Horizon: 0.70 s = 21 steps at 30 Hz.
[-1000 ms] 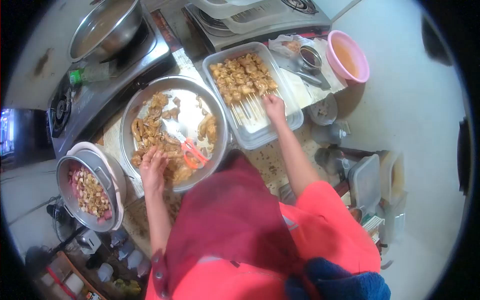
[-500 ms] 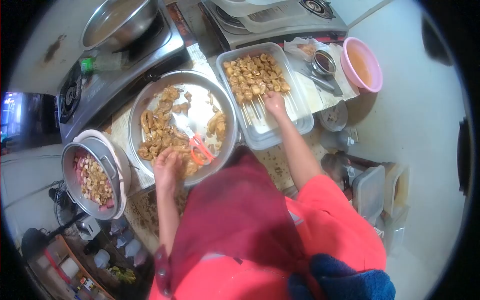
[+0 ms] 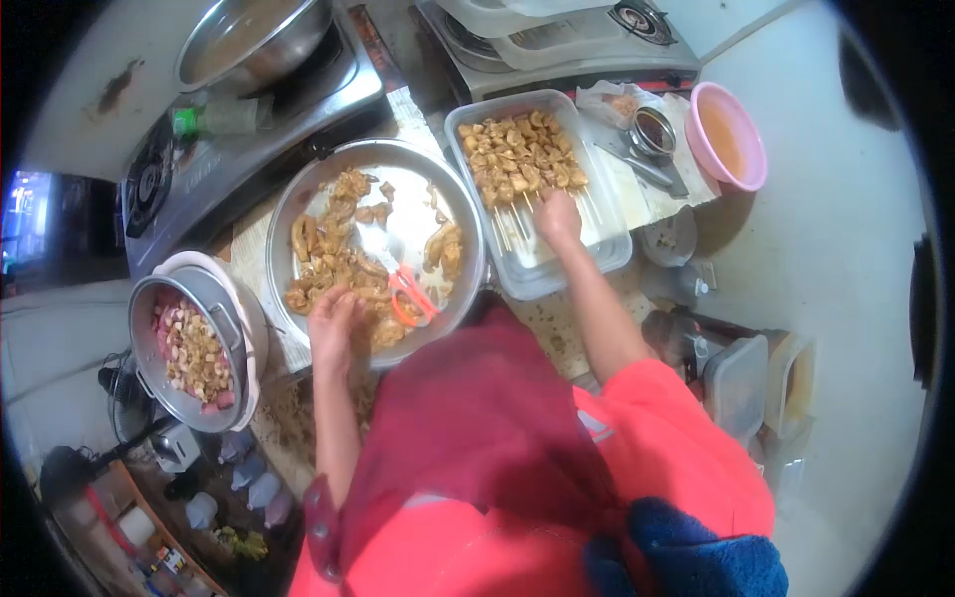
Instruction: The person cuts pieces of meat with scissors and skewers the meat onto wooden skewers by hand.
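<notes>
My right hand [image 3: 558, 218] is closed around the stick end of a meat skewer in a clear plastic container [image 3: 619, 224]. Rows of skewered meat [image 3: 522, 154] fill the far part of it, their bare sticks pointing toward me. At the near-left rim of a wide metal basin [image 3: 476, 274], my left hand [image 3: 335, 323] has its fingers curled together beside the meat; whatever they pinch is hidden. Brown marinated meat pieces [image 3: 328, 249] lie in the basin. Orange-handled scissors [image 3: 410, 297] rest among them, blades pointing away from me.
A metal pot [image 3: 237, 333] of diced pieces stands at the left. Behind are a gas stove [image 3: 288, 119] with a large steel bowl [image 3: 249, 50] and a second stove [image 3: 567, 55]. To the right are a knife [image 3: 642, 167], a sauce cup [image 3: 652, 132] and a pink bowl [image 3: 731, 134].
The view has shifted slightly, so everything sits a little further right. My right hand has drawn slightly toward me along the sticks. My left hand stays by the basin's rim.
</notes>
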Tool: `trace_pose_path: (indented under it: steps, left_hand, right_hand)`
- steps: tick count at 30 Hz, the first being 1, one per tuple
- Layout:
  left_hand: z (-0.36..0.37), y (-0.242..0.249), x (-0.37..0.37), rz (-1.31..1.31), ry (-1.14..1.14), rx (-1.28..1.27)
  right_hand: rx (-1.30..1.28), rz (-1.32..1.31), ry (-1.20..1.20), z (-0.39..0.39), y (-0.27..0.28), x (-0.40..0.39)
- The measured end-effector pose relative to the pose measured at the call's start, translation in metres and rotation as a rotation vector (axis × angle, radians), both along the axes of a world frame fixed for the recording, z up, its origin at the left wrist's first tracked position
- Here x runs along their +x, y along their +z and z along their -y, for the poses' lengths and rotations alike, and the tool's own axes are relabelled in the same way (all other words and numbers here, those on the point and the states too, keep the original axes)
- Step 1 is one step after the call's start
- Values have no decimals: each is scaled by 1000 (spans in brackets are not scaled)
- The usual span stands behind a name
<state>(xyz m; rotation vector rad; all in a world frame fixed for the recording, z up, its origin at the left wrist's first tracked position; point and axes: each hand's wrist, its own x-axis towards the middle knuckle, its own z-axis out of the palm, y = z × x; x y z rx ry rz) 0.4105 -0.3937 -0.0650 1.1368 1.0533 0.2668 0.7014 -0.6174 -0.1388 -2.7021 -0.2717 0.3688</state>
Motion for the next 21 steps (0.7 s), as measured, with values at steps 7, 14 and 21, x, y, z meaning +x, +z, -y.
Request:
trace_pose_path:
  steps: [7, 14, 21]
  left_hand:
    - [2, -9, -7, 56, 8, 9]
    - [-2, -13, -24, -235, 6, 424]
    - [-16, -49, -37, -460, -508, 802]
  right_hand:
    - [-43, 17, 66, -2, 6, -1]
    - [352, 226, 250, -22, 43, -51]
    - [-59, -292, 897, -100, 55, -158]
